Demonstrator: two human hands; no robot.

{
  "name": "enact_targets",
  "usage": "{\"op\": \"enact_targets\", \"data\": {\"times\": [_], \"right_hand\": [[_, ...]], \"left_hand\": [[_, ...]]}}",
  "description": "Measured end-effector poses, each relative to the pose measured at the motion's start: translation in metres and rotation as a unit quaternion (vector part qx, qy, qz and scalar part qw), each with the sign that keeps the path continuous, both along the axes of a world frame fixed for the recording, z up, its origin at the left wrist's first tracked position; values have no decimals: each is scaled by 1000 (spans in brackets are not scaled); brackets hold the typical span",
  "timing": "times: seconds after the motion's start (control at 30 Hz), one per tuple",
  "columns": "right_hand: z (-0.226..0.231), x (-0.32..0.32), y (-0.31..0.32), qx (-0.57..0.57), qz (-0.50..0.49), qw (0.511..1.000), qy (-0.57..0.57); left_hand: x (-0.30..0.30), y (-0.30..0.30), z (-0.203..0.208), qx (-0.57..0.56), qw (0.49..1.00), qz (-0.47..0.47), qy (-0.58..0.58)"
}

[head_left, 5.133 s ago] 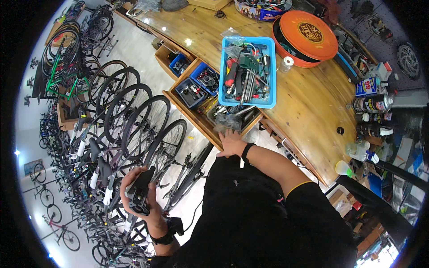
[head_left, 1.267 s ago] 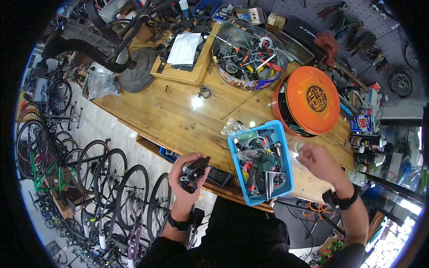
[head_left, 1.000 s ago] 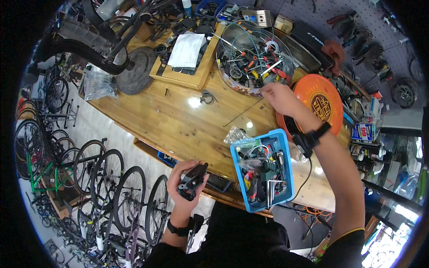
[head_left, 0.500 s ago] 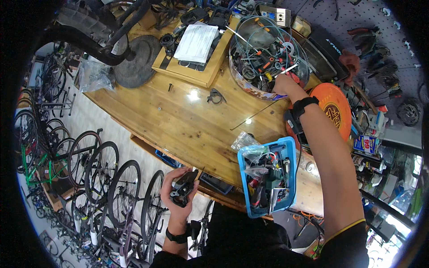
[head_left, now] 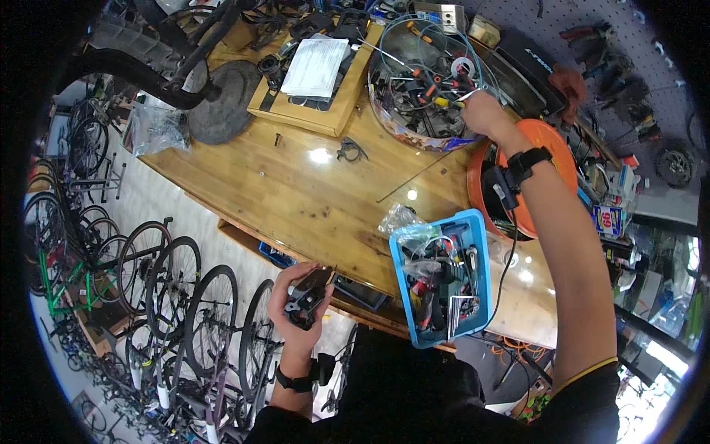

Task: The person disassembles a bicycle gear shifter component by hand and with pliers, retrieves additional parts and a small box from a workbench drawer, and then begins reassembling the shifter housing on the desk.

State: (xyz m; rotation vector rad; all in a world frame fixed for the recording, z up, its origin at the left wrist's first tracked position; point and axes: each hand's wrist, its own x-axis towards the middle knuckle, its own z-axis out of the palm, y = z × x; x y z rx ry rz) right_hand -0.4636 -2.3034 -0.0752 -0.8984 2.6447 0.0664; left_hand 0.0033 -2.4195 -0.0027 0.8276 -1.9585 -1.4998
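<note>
**Left hand [head_left: 296,333] grips a black part [head_left: 303,305]; right hand [head_left: 488,117] at the tool tub [head_left: 414,136]**

White lettering marks a black box [head_left: 522,66] behind; print on a paper sheet [head_left: 316,68] is too small to read. The left fingers clamp round the part — near the workbench's [head_left: 296,192] front edge. The right fingers bend at the tub's rim beside a silver tool [head_left: 466,96] — whether they hold anything, I cannot tell.

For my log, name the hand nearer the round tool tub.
Right. The right hand is at the right rim of the round tub; the left hand is far to the lower left.
</note>
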Motion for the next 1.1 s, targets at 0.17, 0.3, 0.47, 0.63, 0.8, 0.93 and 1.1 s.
{"op": "enact_targets", "data": {"times": [0.17, 0.3, 0.47, 0.63, 0.8, 0.93, 1.1], "right_hand": [[78, 21, 5, -63, -29, 996, -53], [124, 25, 42, -145, 39, 984, -93], [149, 61, 103, -309, -25, 932, -190], [170, 136, 148, -421, -101, 836, -336], [210, 222, 250, -499, -62, 836, -220], [260, 317, 368, -467, -71, 880, 48], [251, 418, 495, -483, -189, 844, 138]], "left_hand": [[-1, 12, 11, -9, 999, -30, 18], [-9, 28, 30, -4, 996, -71, 55], [-20, 58, 55, -6, 988, -119, 95], [-17, 105, 88, -9, 974, -170, 148], [3, 172, 124, -35, 957, -226, 178], [15, 256, 158, 3, 931, -313, 188], [13, 342, 182, -52, 865, -443, 230]]}}
